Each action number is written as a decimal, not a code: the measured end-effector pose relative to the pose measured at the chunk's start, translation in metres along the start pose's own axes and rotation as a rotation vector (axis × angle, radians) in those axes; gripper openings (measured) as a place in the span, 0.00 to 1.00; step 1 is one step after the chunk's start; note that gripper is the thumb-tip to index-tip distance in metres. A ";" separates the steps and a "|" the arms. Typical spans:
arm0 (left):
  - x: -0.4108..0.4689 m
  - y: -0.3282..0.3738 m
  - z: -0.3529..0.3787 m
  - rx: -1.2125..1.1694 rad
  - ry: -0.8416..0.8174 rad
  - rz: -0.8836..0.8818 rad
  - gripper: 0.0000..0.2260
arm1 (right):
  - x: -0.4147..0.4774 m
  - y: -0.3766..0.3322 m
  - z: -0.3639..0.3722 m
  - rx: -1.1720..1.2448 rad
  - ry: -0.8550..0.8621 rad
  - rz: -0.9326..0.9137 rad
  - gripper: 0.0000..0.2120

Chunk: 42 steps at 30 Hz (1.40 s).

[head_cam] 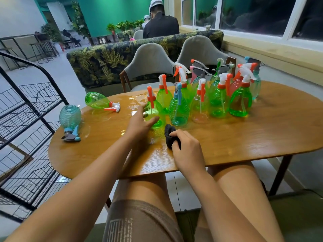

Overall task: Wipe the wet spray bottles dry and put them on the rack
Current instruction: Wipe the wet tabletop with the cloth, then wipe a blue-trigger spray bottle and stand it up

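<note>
Bare thighs [148,193] sit under the near edge of the wet wooden table [244,137], and a black wire rack [31,110] stands just beside its left end. Many spray bottles [218,95] stand together at the far side, while a green bottle [97,101] and a ribbed blue bottle [70,117] lie on their sides at the left. The left hand [138,121] spreads straight fingers around the nearest upright bottle [154,110], not closed on it, and the right hand [185,149], apart from it, clutches a dark cloth [170,135] on the table

Green spray bottles [240,102] – orange triggers; black cloth [170,135]; leaf-print sofa [104,62].
</note>
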State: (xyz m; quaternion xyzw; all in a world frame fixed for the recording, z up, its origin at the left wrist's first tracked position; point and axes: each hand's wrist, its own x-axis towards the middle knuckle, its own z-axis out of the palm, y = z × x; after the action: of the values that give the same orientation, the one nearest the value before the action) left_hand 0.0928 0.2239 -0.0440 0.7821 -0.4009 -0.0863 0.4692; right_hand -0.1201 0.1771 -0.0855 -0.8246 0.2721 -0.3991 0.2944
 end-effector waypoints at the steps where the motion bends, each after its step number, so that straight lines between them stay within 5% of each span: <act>1: 0.004 0.000 0.001 0.001 -0.007 -0.001 0.36 | 0.000 0.000 0.000 0.002 -0.005 -0.002 0.13; 16: 0.018 -0.009 0.014 -0.047 -0.027 -0.047 0.44 | 0.000 0.002 -0.003 0.018 -0.009 -0.024 0.13; 24: 0.006 -0.043 -0.067 0.289 0.218 -0.029 0.31 | -0.002 -0.004 0.001 0.012 -0.019 -0.063 0.13; 34: 0.006 -0.098 -0.184 0.614 0.461 -0.330 0.40 | -0.005 -0.011 0.005 -0.008 -0.050 -0.093 0.14; 42: -0.006 -0.138 -0.194 0.579 0.435 -0.551 0.47 | -0.004 -0.009 0.006 -0.004 -0.051 -0.096 0.14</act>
State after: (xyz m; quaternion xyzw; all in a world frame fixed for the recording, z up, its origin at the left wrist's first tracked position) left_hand 0.2632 0.3904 -0.0501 0.9586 -0.0775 0.0737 0.2640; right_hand -0.1151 0.1874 -0.0846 -0.8473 0.2253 -0.3909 0.2800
